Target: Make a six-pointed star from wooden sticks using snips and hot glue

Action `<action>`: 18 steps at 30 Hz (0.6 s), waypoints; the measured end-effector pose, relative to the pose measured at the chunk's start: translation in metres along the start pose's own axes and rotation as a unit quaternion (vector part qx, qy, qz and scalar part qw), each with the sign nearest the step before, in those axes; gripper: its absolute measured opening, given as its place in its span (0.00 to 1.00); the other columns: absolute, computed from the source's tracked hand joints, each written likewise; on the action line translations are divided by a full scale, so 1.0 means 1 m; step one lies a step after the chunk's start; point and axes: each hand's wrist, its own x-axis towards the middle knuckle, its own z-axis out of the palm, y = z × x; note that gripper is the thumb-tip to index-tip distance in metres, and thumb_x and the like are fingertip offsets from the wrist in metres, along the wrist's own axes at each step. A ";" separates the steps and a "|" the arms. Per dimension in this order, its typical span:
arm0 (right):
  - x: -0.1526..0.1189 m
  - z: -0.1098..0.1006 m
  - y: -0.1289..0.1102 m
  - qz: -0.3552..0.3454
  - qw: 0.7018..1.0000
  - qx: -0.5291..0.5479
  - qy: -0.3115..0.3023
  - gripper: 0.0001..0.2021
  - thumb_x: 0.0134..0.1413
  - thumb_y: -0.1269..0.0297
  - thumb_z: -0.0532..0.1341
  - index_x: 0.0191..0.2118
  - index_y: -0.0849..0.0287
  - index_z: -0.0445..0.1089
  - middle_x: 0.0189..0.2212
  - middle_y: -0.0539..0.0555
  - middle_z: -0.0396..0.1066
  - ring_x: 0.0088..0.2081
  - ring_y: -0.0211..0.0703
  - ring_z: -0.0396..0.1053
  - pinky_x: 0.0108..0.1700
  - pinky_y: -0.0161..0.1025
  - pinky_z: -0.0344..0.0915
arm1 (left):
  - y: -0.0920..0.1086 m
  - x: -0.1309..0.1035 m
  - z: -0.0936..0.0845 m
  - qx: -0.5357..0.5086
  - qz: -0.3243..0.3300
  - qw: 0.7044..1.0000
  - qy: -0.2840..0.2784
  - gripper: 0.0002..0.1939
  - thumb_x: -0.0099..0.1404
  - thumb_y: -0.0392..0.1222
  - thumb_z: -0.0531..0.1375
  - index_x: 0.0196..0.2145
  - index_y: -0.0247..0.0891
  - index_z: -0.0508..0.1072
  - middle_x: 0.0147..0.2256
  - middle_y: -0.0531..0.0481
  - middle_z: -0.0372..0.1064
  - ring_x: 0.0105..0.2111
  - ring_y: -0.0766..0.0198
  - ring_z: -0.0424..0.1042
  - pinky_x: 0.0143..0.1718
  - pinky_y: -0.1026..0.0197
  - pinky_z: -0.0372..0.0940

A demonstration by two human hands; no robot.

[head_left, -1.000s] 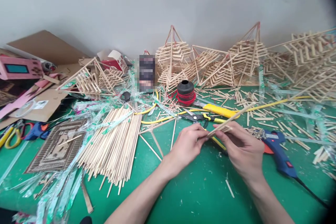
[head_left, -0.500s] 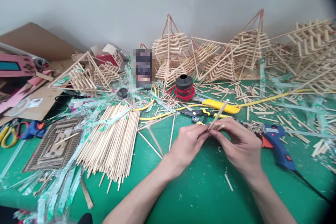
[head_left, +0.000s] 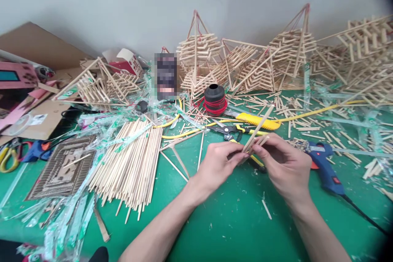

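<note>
Thin wooden sticks [head_left: 259, 128], a longer one and a shorter one, are held up above the green counter [head_left: 233, 225]. The long stick leans, its length going up and away, with its top end pointing to the far right. The left hand [head_left: 222, 163] pinches the low ends. The right hand [head_left: 284, 163] has its thumb and fingers closed on the shorter stick. A blue glue gun [head_left: 327, 168] lies to the right, and a big bunch of sticks [head_left: 135, 163] to the left. Wooden frames [head_left: 199, 47] stand along the back by a plain grey wall [head_left: 147, 0].
</note>
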 end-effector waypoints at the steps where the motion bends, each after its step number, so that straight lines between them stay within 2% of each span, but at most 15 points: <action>1: 0.000 0.000 0.000 0.010 1.000 0.001 0.015 0.04 0.59 0.67 0.68 0.39 0.53 0.79 0.35 0.50 0.77 0.37 0.38 0.75 0.41 0.35 0.72 | 0.000 0.000 0.000 -0.007 -0.005 1.000 0.010 0.08 0.70 0.42 0.64 0.38 0.36 0.82 0.34 0.47 0.81 0.31 0.62 0.78 0.35 0.65 0.71; 5: 0.002 -0.003 -0.001 0.073 0.992 0.072 0.074 0.05 0.63 0.60 0.65 0.39 0.55 0.76 0.33 0.49 0.73 0.33 0.38 0.74 0.36 0.37 0.72 | 0.002 0.001 0.002 -0.099 -0.050 0.991 0.070 0.09 0.70 0.44 0.64 0.37 0.36 0.79 0.34 0.47 0.81 0.33 0.60 0.81 0.37 0.63 0.74; 8: 0.005 -0.007 -0.001 0.089 0.984 0.114 0.100 0.08 0.67 0.56 0.61 0.43 0.54 0.73 0.25 0.45 0.67 0.22 0.35 0.66 0.23 0.34 0.62 | 0.003 0.003 0.003 -0.210 -0.089 0.966 0.120 0.09 0.70 0.46 0.63 0.38 0.37 0.75 0.33 0.48 0.79 0.33 0.58 0.83 0.38 0.61 0.77; 10: 0.008 -0.011 0.000 0.049 0.991 0.018 0.120 0.10 0.68 0.56 0.59 0.46 0.55 0.73 0.22 0.44 0.62 0.19 0.33 0.58 0.21 0.34 0.56 | 0.003 0.004 0.003 -0.245 -0.102 0.954 0.141 0.11 0.69 0.48 0.64 0.38 0.37 0.74 0.32 0.49 0.78 0.31 0.58 0.83 0.36 0.60 0.78; 11: 0.009 -0.015 0.001 0.022 0.990 -0.044 0.132 0.12 0.69 0.56 0.59 0.47 0.56 0.74 0.21 0.44 0.61 0.20 0.33 0.57 0.22 0.34 0.55 | 0.003 0.004 0.004 -0.251 -0.105 0.951 0.145 0.11 0.68 0.49 0.64 0.37 0.37 0.73 0.32 0.49 0.77 0.31 0.58 0.83 0.36 0.59 0.78; 13: 0.011 -0.024 0.005 -0.025 0.976 -0.153 0.151 0.15 0.70 0.56 0.56 0.48 0.58 0.76 0.22 0.45 0.59 0.22 0.34 0.58 0.26 0.36 0.57 | 0.003 0.004 0.005 -0.247 -0.110 0.952 0.144 0.12 0.68 0.50 0.64 0.37 0.38 0.72 0.32 0.50 0.77 0.30 0.58 0.83 0.35 0.59 0.78; 15: 0.013 -0.034 0.011 -0.045 0.963 -0.216 0.156 0.18 0.71 0.56 0.53 0.51 0.60 0.75 0.24 0.47 0.61 0.23 0.36 0.58 0.26 0.37 0.57 | 0.003 0.004 0.006 -0.231 -0.113 0.956 0.139 0.12 0.68 0.50 0.64 0.35 0.38 0.72 0.32 0.49 0.76 0.30 0.58 0.83 0.35 0.58 0.78; 18: 0.016 -0.042 0.019 -0.048 0.949 -0.295 0.097 0.17 0.68 0.56 0.55 0.50 0.61 0.76 0.27 0.50 0.70 0.22 0.37 0.60 0.25 0.37 0.58 | 0.001 0.003 0.007 -0.212 -0.115 0.961 0.136 0.12 0.69 0.50 0.62 0.35 0.38 0.70 0.30 0.50 0.76 0.31 0.58 0.82 0.34 0.59 0.78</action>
